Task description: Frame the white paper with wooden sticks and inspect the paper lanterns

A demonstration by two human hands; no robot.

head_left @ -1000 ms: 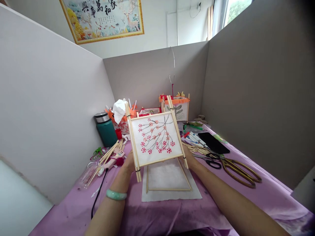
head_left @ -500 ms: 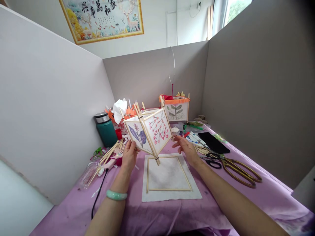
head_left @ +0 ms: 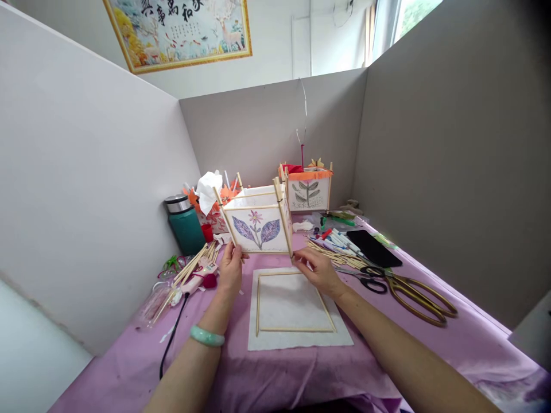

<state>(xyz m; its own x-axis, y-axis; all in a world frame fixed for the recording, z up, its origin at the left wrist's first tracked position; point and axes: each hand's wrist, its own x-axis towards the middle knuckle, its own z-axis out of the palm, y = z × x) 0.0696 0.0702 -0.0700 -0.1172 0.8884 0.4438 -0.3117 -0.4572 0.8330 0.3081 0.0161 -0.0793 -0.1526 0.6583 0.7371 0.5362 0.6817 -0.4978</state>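
Teal flask (head_left: 185,230) left of lantern (head_left: 258,230)

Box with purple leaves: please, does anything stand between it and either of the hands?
Nothing visible does. The left hand touches the box at its lower left corner, the right hand at its lower right. The sheet lies nearer the viewer, not in between.

A seemingly smooth, pale-green bangle (head_left: 207,336) rings the bare left forearm (head_left: 183,370).
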